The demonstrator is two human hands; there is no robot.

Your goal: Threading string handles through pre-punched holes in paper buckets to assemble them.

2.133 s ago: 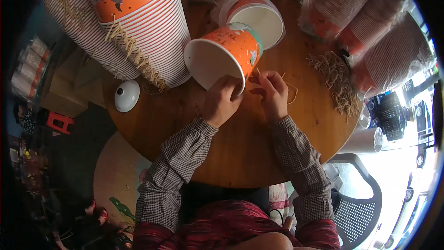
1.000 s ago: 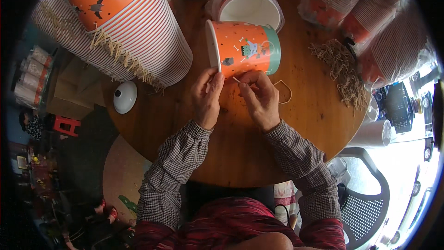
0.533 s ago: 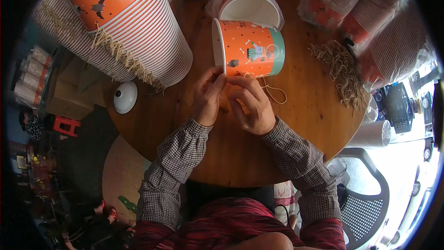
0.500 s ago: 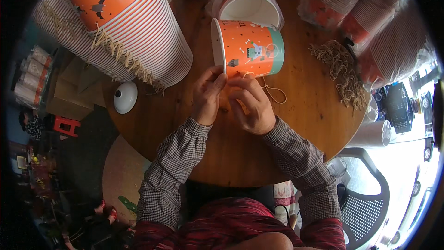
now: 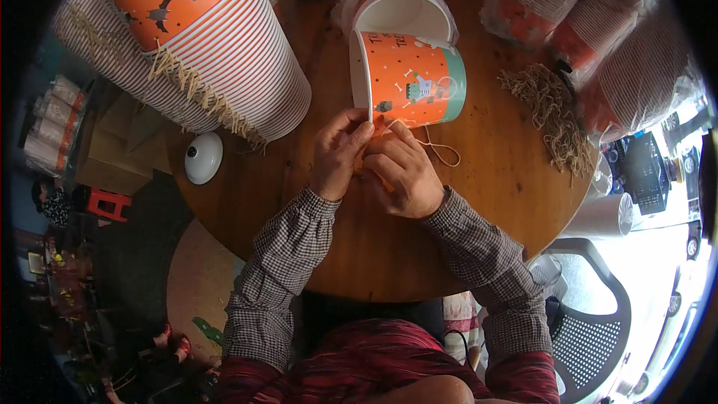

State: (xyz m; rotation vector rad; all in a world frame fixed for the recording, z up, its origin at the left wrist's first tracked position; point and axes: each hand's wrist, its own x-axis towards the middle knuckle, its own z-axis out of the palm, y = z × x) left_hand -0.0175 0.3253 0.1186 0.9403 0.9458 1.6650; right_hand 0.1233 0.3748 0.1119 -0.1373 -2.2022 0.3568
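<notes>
While the left grip (image 5: 339,155) pinches the tipped Halloween paper bucket (image 5: 415,78) by its rim, the right grip (image 5: 404,172) clasps thin twine (image 5: 458,157) looped above the bench (image 5: 374,262).

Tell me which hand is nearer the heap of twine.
Right. The right hand is left of the twine heap; the left hand, at the orange tub, is farther left.

1. Tabletop (image 5: 389,262) lay bare between the forearms (image 5: 295,247); a hand could pass there;
2. leftward, stacked buckets (image 5: 239,60) formed a wall, a white lid (image 5: 203,161) near them;
3. ahead, the orange bucket (image 5: 411,78) and a wrapped bucket (image 5: 404,15) blocked the way;
4. rightward, a lane ran to the string heap (image 5: 550,116) (a string loop (image 5: 458,155) edged it); wrapped stacks (image 5: 628,97) stood beyond.
</notes>
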